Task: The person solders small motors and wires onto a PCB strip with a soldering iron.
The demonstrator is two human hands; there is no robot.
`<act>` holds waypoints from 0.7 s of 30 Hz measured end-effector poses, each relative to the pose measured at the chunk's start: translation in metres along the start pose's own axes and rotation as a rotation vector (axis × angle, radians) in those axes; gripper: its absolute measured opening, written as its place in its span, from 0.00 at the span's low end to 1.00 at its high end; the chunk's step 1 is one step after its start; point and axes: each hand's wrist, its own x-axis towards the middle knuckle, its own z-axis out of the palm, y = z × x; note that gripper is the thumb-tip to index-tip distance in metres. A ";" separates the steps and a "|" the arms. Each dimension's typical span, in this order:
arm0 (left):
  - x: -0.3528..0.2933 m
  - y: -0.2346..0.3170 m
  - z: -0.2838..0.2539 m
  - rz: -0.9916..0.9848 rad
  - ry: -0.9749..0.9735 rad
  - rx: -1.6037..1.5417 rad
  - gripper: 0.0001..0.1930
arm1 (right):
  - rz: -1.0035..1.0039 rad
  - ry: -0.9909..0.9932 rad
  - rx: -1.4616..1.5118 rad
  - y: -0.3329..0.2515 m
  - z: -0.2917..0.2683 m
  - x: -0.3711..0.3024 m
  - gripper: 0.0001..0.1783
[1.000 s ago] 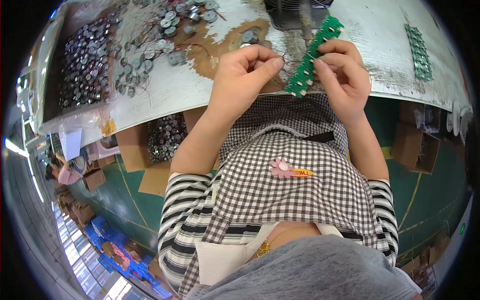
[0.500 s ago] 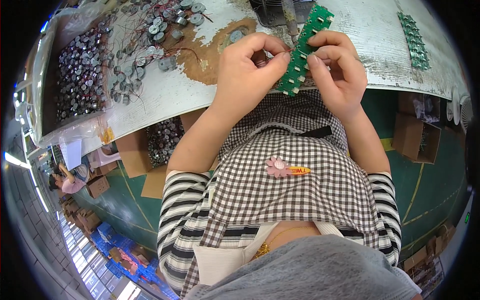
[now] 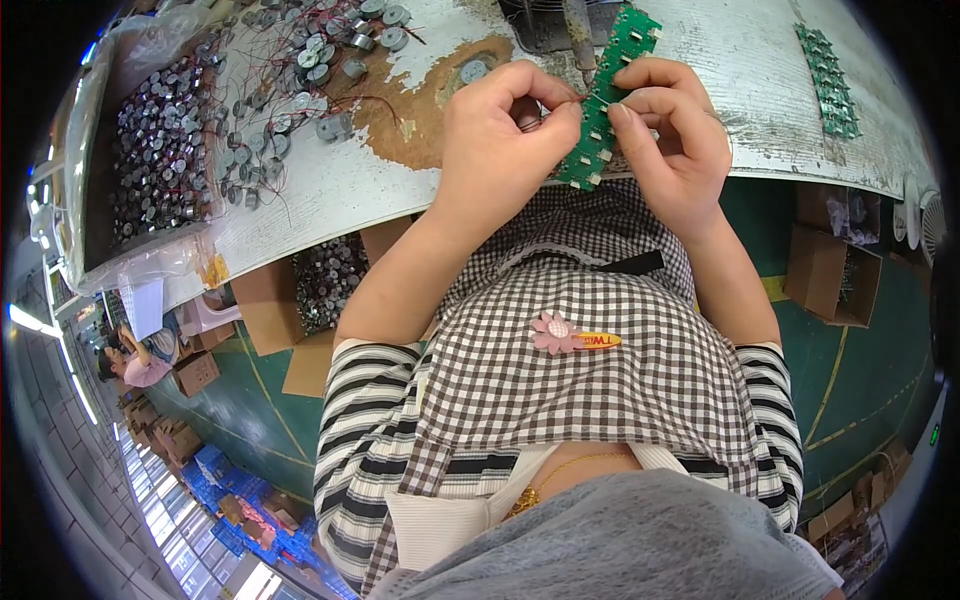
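Note:
My right hand (image 3: 675, 140) pinches a long green circuit board (image 3: 597, 125) with small pale parts along it, tilted over the table's near edge. My left hand (image 3: 510, 140) is closed beside the board's left side, its thumb and forefinger pinching a thin red wire (image 3: 582, 98) against the board. Something rounded and metallic shows partly inside the curled left fingers, mostly hidden. Just beyond the fingertips, a worn metal rod (image 3: 578, 35), like a soldering iron, points down toward the board.
Small round motors (image 3: 320, 60) with red wires lie heaped on the worn white table (image 3: 340, 185). A plastic-lined bin (image 3: 85, 225) of similar motors stands at left. Joined green boards (image 3: 828, 85) lie at right. Cardboard boxes (image 3: 270, 305) sit below, and a person (image 3: 145, 365) is far left.
The circuit board and both hands have shifted slightly away from me and to the left. Both grips look the same.

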 end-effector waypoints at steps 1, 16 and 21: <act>0.000 0.000 0.000 0.001 0.001 0.000 0.04 | 0.000 -0.004 -0.017 0.000 0.000 0.000 0.04; -0.006 0.005 0.000 0.016 -0.013 0.051 0.03 | 0.002 -0.008 0.007 -0.004 0.000 -0.005 0.05; -0.004 0.002 0.000 0.008 -0.001 -0.008 0.04 | 0.065 0.011 0.115 -0.008 0.001 -0.005 0.05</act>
